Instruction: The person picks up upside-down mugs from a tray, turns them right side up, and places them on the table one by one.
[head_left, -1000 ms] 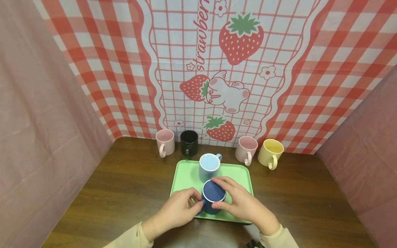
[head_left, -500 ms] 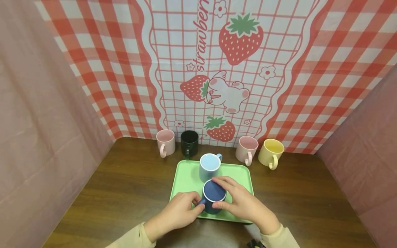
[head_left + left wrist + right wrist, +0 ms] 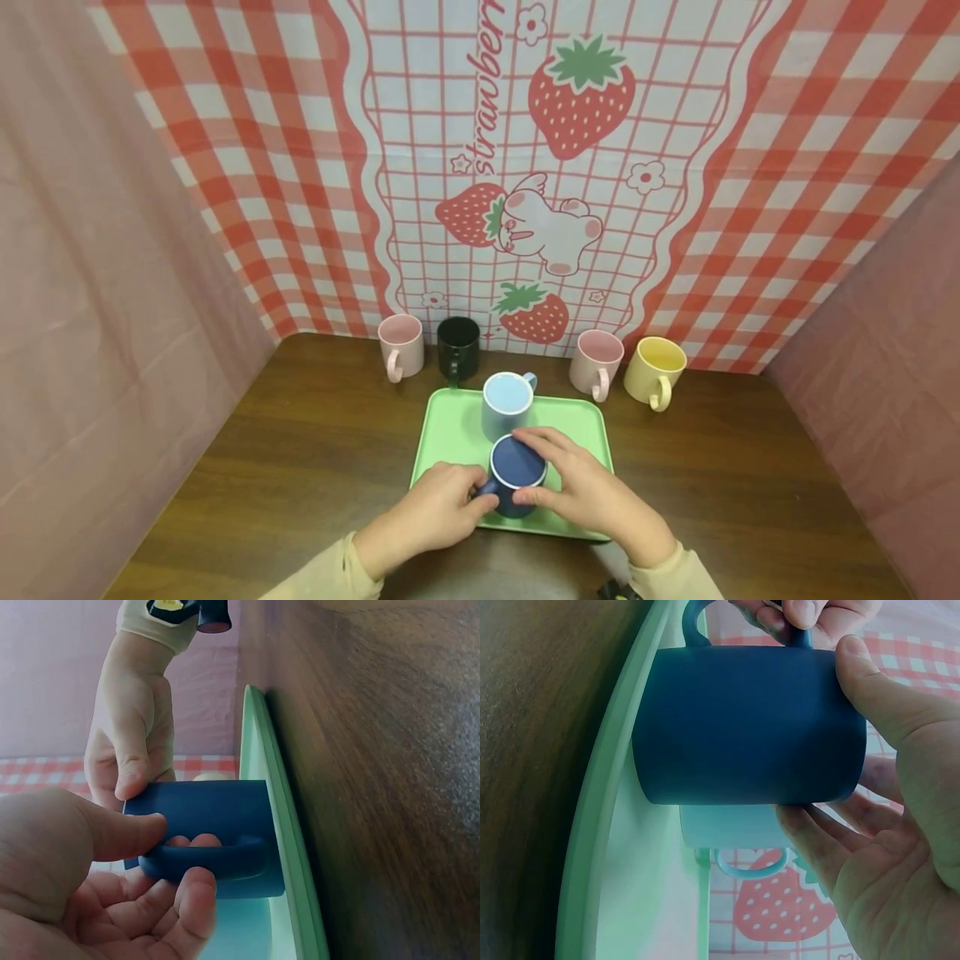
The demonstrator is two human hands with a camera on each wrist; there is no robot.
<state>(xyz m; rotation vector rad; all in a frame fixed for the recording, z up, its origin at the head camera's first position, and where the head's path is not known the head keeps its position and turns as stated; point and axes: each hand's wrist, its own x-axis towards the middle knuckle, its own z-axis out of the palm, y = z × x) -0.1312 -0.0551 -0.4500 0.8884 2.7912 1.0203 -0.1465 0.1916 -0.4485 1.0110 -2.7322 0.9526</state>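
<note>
A dark blue mug (image 3: 517, 463) stands upright at the front of the light green tray (image 3: 448, 433). My left hand (image 3: 444, 507) holds its handle, with the thumb on the handle and fingertips passing through the loop, as the left wrist view shows on the handle (image 3: 206, 862). From the other side my right hand (image 3: 588, 490) grips the mug's upper body, thumb on the near side and fingers on the far side. Just behind it on the tray is a light blue mug (image 3: 504, 417), its handle turned to the back right.
Along the back of the wooden table (image 3: 285, 442) stand a pink mug (image 3: 405, 350) and a black mug (image 3: 459, 354) at left. A second pink mug (image 3: 592, 367) and a yellow mug (image 3: 648, 375) are at right. A checked strawberry cloth (image 3: 510, 233) hangs behind.
My left fingers have closed in on the dark blue mug's handle, which has turned slightly away from the tray's front edge. The right hand has stayed in place.
</note>
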